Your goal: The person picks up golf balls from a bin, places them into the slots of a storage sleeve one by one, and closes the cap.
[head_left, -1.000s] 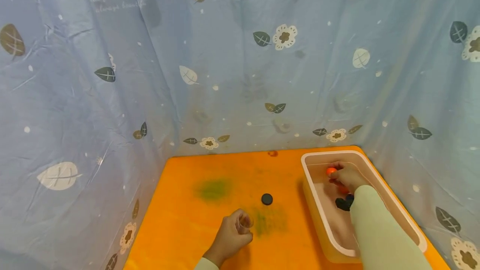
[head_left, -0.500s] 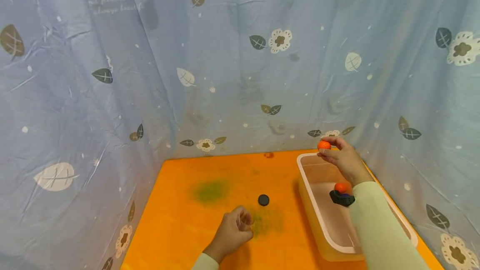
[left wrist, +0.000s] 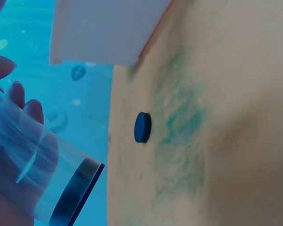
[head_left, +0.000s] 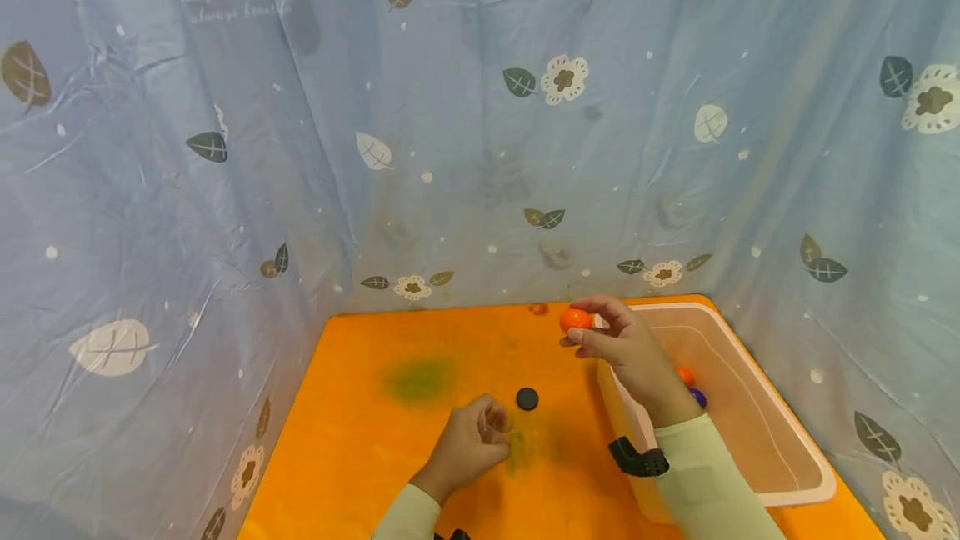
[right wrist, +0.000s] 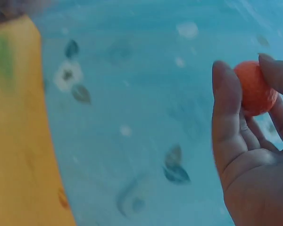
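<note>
1. Here the right hand (head_left: 630, 352) is pinching an orange ball (head_left: 576, 320) in its fingers (right wrist: 225, 108), above the counter (head_left: 360, 457) beside the bin (head_left: 780, 448).
2. The left hand (head_left: 467, 450) is gripping a clear tube (left wrist: 42, 183) near the black cap (head_left: 527, 398).

The ball (head_left: 575, 320) in my right hand (head_left: 630, 352) is orange. The table (head_left: 360, 440) is orange with green smudges. The little disc (head_left: 527, 398) is black. The curtain (head_left: 300, 148) behind the table is blue with leaves and flowers.
</note>
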`<state>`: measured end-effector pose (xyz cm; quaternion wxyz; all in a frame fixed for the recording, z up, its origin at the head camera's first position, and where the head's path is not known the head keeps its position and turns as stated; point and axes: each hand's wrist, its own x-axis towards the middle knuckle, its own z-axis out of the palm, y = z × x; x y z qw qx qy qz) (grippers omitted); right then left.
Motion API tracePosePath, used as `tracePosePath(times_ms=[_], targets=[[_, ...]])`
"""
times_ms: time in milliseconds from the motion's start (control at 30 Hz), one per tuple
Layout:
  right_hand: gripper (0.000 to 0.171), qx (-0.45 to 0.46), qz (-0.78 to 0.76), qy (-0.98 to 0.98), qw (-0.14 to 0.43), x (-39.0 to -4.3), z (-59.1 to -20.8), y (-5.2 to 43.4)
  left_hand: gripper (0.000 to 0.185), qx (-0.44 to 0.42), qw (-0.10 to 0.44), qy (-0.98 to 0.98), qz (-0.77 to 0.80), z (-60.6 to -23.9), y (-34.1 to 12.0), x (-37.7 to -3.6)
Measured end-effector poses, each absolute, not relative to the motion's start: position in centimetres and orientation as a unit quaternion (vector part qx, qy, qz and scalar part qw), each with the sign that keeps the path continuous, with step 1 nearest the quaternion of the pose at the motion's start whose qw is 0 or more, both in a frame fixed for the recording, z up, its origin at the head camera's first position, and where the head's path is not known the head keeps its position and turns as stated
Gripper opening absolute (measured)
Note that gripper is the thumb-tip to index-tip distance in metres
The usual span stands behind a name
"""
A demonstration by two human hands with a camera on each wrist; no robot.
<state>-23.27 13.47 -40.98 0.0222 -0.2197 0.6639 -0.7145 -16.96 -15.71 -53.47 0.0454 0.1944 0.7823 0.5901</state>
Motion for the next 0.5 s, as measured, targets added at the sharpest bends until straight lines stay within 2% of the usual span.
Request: tracePosePath(times_ms=[233,500], targets=[[0.036,-0.247,-0.712,0.654,0.067,-21.0,-43.6,9.1,0.025,0.192,0.033,0.794,0.576,-52.8,-15.4,-17.5],[0.038,-0.244,-0.721,0.636,0.128,-19.3,-45.7,7.0,0.025,0.201,0.024,0.787,0.583,-53.3,-15.5,-17.1]])
